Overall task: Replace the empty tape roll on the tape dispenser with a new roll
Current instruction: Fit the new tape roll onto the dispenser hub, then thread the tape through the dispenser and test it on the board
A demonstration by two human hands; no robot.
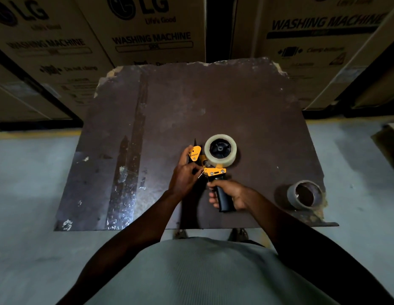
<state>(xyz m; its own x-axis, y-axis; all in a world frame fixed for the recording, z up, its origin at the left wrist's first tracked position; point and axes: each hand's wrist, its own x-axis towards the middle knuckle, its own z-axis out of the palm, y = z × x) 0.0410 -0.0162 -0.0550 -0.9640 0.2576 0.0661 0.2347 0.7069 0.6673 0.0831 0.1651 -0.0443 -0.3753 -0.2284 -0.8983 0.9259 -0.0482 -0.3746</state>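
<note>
Right hand [232,194] grips the tape dispenser [213,170] handle; left hand [184,175] pinches its front.

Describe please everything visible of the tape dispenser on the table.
The tape dispenser has a yellow metal-looking frame and a black handle. A roll of clear tape sits on its black hub. It lies on its side on the dark, worn table. The right hand grips the handle; the left hand has its fingers at the yellow front part.

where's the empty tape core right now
In the head view the empty tape core sits on the table at its near right corner, right of the right hand gripping the tape dispenser.
</note>
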